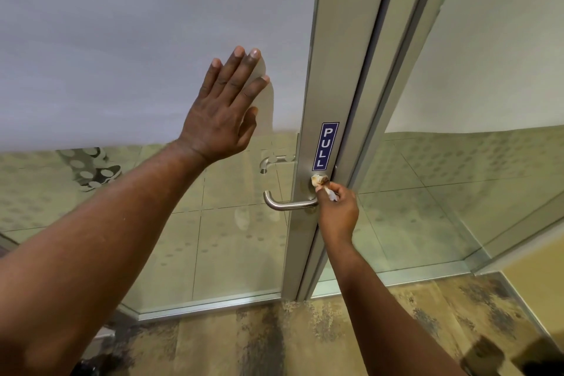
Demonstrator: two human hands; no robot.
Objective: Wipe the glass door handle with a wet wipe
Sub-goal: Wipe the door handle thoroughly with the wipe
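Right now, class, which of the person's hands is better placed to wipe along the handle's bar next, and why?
The right hand. It already pinches the wipe against the door frame just above the handle, beside the bar's root. The left hand lies flat and empty on the frosted glass, higher up.

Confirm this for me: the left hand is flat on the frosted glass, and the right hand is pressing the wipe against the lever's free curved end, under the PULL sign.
Not quite. In the head view the right hand presses the wipe at the handle's base on the door frame, just under the PULL sign, not at the lever's free curved end. The left hand is indeed flat on the frosted glass.
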